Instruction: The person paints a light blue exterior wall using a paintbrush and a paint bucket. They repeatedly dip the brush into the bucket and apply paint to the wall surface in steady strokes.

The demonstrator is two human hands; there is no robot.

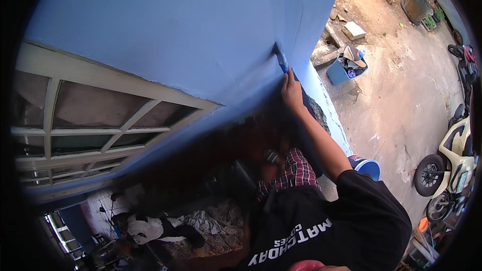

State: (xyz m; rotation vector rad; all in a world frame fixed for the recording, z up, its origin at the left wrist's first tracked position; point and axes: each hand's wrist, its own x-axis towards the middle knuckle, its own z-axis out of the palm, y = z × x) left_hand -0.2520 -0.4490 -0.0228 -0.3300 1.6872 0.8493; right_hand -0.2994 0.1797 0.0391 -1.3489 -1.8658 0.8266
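My right hand [293,91] grips the blue handle of a paintbrush [281,59]. The brush's dark bristles meet a light-blue painted wall [169,26], just left of a thin crack running down it. Below and to the left, a pale window frame [109,82] with several glass panes is set in the same wall. My left hand is out of view. Under my right arm, the lower part of the scene is in deep shadow, with plaid shorts [299,169] and a black shirt [301,218] visible on my body.
A blue-rimmed bucket [368,169] stands beside my right elbow. On the concrete yard [380,116] are a blue bin [339,73] topped with a cap, and a cream motor scooter [453,150]. Lower left, a panda plush [147,229] lies on patterned cloth [222,233].
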